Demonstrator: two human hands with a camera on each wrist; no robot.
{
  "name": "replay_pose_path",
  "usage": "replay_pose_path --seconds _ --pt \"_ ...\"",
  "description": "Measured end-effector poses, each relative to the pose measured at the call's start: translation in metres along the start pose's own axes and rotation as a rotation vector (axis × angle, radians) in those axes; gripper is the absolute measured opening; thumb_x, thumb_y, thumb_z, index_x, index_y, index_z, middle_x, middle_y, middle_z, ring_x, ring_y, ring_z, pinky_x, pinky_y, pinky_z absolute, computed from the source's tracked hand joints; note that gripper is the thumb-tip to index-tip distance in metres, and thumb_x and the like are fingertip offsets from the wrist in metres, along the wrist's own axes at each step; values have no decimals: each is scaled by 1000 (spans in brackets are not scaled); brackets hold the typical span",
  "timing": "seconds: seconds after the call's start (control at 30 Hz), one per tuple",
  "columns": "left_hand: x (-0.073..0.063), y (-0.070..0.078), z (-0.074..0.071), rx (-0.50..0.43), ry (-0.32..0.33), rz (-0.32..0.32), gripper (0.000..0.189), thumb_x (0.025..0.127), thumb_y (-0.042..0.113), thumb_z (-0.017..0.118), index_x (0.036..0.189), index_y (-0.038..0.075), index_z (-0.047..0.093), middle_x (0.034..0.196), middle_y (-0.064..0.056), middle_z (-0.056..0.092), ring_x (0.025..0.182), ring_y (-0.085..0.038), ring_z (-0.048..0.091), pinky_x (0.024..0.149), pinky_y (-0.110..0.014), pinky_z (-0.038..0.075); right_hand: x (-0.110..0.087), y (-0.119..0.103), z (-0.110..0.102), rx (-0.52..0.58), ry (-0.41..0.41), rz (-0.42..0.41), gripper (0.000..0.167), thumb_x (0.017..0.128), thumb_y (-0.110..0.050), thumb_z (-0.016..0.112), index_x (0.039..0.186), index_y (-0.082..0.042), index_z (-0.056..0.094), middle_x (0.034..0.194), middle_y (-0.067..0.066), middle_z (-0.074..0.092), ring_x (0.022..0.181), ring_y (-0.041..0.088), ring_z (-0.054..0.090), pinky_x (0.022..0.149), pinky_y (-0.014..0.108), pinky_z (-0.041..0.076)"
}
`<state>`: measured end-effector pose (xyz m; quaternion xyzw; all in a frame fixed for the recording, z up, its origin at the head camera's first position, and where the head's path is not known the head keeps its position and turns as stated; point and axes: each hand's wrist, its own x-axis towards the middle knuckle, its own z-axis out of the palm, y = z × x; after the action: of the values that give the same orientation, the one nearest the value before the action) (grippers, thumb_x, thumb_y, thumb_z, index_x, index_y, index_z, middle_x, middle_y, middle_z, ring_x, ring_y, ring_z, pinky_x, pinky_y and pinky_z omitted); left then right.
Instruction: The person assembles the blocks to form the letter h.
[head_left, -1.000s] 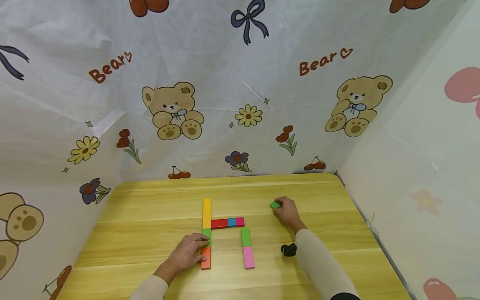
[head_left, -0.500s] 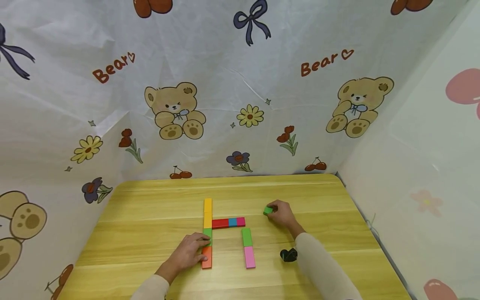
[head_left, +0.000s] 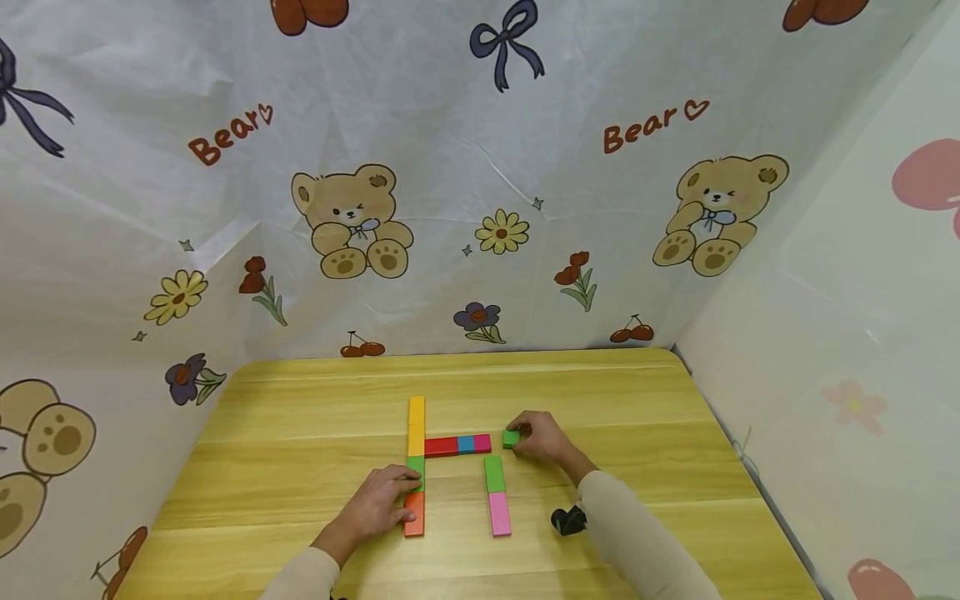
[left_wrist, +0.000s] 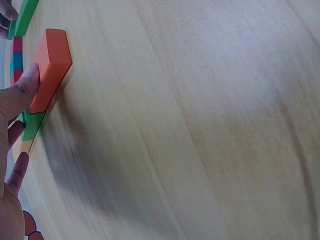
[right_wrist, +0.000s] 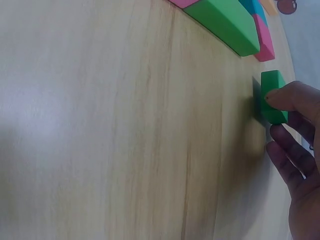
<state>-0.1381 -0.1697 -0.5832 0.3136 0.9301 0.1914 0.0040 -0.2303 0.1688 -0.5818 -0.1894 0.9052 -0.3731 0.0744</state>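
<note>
My right hand (head_left: 545,437) pinches a small green block (right_wrist: 271,82) between thumb and fingers, just right of the magenta block (head_left: 482,443) that ends a short row. A blue block (head_left: 466,444) and a red block (head_left: 441,447) make up the rest of that row. It meets a column of yellow (head_left: 416,421), green (head_left: 415,462) and orange blocks. My left hand (head_left: 378,502) rests at this column, its thumb against the orange block (left_wrist: 52,62) and spread fingers touching the green one.
Standing apart to the right, a longer green block (head_left: 494,474) and a pink block (head_left: 499,514) form a second column, end to end. A black object (head_left: 568,522) shows beside my right sleeve. Behind the wooden table (head_left: 262,467) hangs a bear-print cloth (head_left: 420,125).
My right hand has carried the small green block leftward and nearer, from the table's right part to close by the magenta block. My left hand stays at the column.
</note>
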Motion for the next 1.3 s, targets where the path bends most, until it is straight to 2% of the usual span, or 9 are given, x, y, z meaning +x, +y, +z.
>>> replay_pose_path --seconds 0.43,0.63,0.93,1.3 --pt "0 0 -1 10 15 17 46 75 28 81 112 3 71 119 -1 61 110 -23 56 86 -42 45 7 -6 1 -27 -130 -76 26 75 5 75 101 1 72 98 9 67 88 22 62 77 34 53" --pt "0 1 -2 -3 -4 4 46 76 27 81 113 2 71 120 -2 61 111 -24 56 88 -43 44 13 -10 -4 -62 -190 -122 26 77 8 73 102 2 72 101 10 65 91 23 60 78 33 53" --pt "0 2 -3 -7 -13 -2 46 76 27 80 114 2 70 120 -2 61 112 -24 55 88 -42 44 21 -9 -7 -153 -236 -201 27 75 11 72 100 1 73 99 9 65 90 21 60 79 31 52" --pt "0 0 -2 9 -8 5 47 76 28 80 113 3 70 120 -1 61 111 -23 55 87 -41 44 28 -11 -7 -232 -236 -253 29 75 16 67 96 -2 74 97 6 65 91 21 62 79 31 53"
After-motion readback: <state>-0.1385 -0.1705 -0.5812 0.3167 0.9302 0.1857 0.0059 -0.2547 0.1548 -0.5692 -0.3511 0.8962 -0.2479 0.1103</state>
